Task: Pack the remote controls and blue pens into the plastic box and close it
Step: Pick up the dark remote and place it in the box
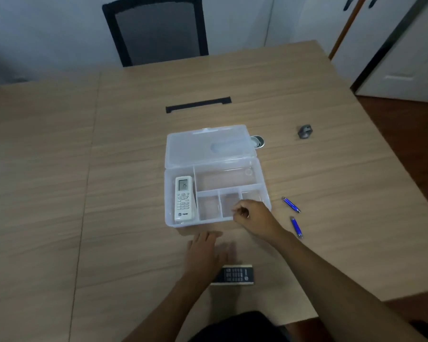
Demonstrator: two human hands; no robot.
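The clear plastic box (265,191) lies open on the table, lid (208,146) leaning back. A white remote (184,198) rests in its left compartment. My right hand (253,218) hovers at the box's front rim with fingers curled, and I see nothing in it. My left hand (205,250) lies flat and blurred on the table just in front of the box. A black remote (235,275) lies beside my left wrist, partly hidden by it. Two blue pens (291,205) (296,227) lie on the table right of the box.
A small grey object (305,131) sits far right. A round cable grommet (258,141) shows behind the lid, and a black cable slot (198,104) further back. A black chair (156,30) stands at the far edge. The table's right edge runs close to the pens.
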